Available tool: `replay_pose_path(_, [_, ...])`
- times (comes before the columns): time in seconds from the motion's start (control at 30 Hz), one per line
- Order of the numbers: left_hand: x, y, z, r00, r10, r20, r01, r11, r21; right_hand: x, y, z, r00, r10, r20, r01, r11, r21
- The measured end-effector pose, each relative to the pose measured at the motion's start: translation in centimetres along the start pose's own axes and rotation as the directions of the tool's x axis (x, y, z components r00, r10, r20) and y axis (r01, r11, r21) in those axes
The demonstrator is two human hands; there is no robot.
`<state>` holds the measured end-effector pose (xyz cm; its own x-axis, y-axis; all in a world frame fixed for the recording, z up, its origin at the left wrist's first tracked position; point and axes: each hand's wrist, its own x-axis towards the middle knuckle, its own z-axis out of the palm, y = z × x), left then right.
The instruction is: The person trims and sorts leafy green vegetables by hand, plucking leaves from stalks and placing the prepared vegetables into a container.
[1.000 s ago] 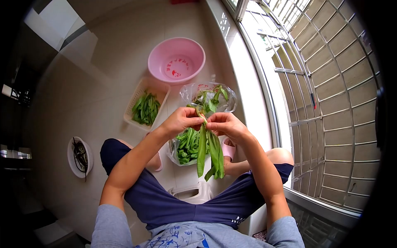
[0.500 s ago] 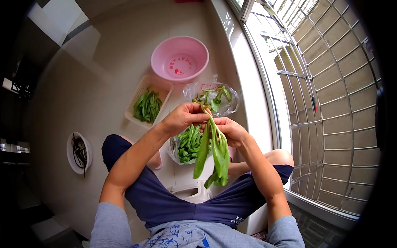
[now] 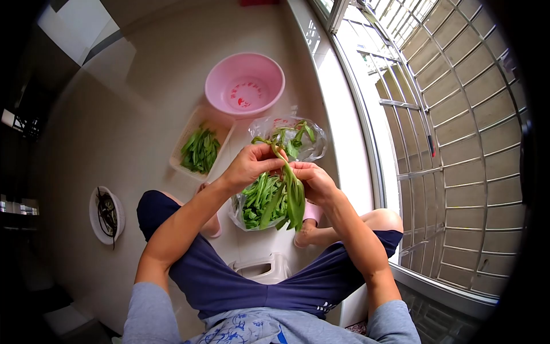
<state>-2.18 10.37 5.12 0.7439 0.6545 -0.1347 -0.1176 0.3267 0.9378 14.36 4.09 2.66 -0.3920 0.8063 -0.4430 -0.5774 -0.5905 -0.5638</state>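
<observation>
Between my hands hangs a leafy green vegetable (image 3: 294, 198), its stem end up and its long leaves drooping down. My left hand (image 3: 251, 167) pinches the stem near the top. On the other side, my right hand (image 3: 313, 180) has its fingers closed on the stalk where the leaves begin; the fingertips are partly hidden. Below the hands sits a clear plastic bag full of greens (image 3: 260, 200). Just beyond them lies another clear bag (image 3: 317, 146) with leafy stems (image 3: 295, 137) on it.
A pink basin (image 3: 215, 86) stands farther out on the floor. Nearer is a pale rectangular basket (image 3: 179, 155) holding loose leaves (image 3: 200, 150). At the left, a white round basket (image 3: 120, 215) contains dark, thin stalks. A windowed wall with metal bars (image 3: 452, 183) runs along the right.
The held vegetable's leaves hang shorter and higher than before, bunched closer under my fingers. My hands stay in nearly the same place; the whole view has shifted slightly.
</observation>
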Motion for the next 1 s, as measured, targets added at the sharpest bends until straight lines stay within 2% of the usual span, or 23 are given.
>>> replay_pose_path(0.07, [-0.2,-0.1,0.2,1.0,-0.004,-0.005,0.004,1.0,-0.009,-0.1,-0.2,-0.1,0.999,-0.014,-0.045,0.015,1.0,0.017])
replay_pose_path(0.13, [-0.1,-0.2,-0.1,1.0,-0.023,-0.021,0.022,1.0,-0.022,0.0,-0.4,-0.3,0.964,-0.22,-0.15,0.17,0.942,-0.289])
replay_pose_path(0.2, [0.0,-0.5,-0.5,0.999,-0.035,-0.04,0.034,0.999,-0.03,0.0,-1.2,-0.2,0.89,-0.421,-0.174,0.25,0.771,-0.586])
replay_pose_path(0.23, [0.0,-0.6,-0.9,0.997,-0.049,-0.056,0.047,0.998,-0.035,0.4,-1.3,-0.5,0.782,-0.612,-0.117,0.413,0.65,-0.638])
replay_pose_path(0.3, [0.1,-0.8,-1.4,0.998,-0.053,-0.037,0.05,0.996,-0.072,0.3,-2.0,-1.1,0.73,-0.672,-0.126,0.453,0.613,-0.648])
replay_pose_path(0.33, [0.0,-0.9,-1.3,0.995,-0.076,-0.057,0.071,0.994,-0.082,-0.2,-2.3,-0.5,0.757,-0.639,-0.137,0.47,0.678,-0.565])
replay_pose_path(0.37, [0.0,-1.0,-1.3,0.992,-0.101,-0.075,0.094,0.991,-0.095,-0.6,-2.4,0.0,0.759,-0.637,-0.133,0.47,0.678,-0.565])
replay_pose_path(0.43, [0.0,-1.3,-1.4,0.989,-0.116,-0.09,0.109,0.991,-0.075,-1.1,-2.1,0.7,0.879,-0.457,-0.134,0.335,0.794,-0.507])
replay_pose_path(0.47, [0.0,-1.4,-1.3,0.99,-0.107,-0.092,0.103,0.994,-0.047,-0.6,-1.5,0.8,0.878,-0.464,-0.121,0.296,0.723,-0.624])
replay_pose_path(0.5, [0.0,-1.5,-1.3,0.991,-0.1,-0.092,0.098,0.995,-0.018,0.1,-0.5,0.4,0.848,-0.528,-0.057,0.337,0.618,-0.711])
replay_pose_path(0.6, [0.0,-1.5,-1.1,0.992,-0.09,-0.088,0.098,0.991,0.09,-0.4,-0.6,1.7,0.891,-0.454,-0.026,0.2,0.443,-0.874])
replay_pose_path(0.77, [0.0,-1.5,-1.1,0.988,-0.153,-0.026,0.155,0.971,0.184,-0.2,-0.9,1.1,0.905,-0.425,-0.007,0.204,0.449,-0.87])
replay_pose_path(0.83, [0.0,-1.6,-1.1,0.98,-0.197,-0.027,0.199,0.963,0.184,-0.7,-1.5,1.4,0.96,-0.278,-0.037,0.117,0.516,-0.849])
replay_pose_path(0.9, [0.0,-1.8,-1.2,0.963,-0.264,-0.05,0.266,0.963,0.038,-0.5,-1.2,0.9,0.954,-0.3,-0.005,0.158,0.515,-0.842])
replay_pose_path(0.97, [-0.1,-1.7,-1.3,0.957,-0.288,-0.045,0.288,0.958,-0.013,-0.7,-1.5,1.4,0.988,-0.114,-0.106,0.014,0.745,-0.667])
replay_pose_path(1.0, [-0.1,-1.6,-1.3,0.951,-0.304,-0.053,0.302,0.952,-0.05,-0.4,-1.1,0.8,0.992,-0.093,-0.081,0.025,0.794,-0.607])
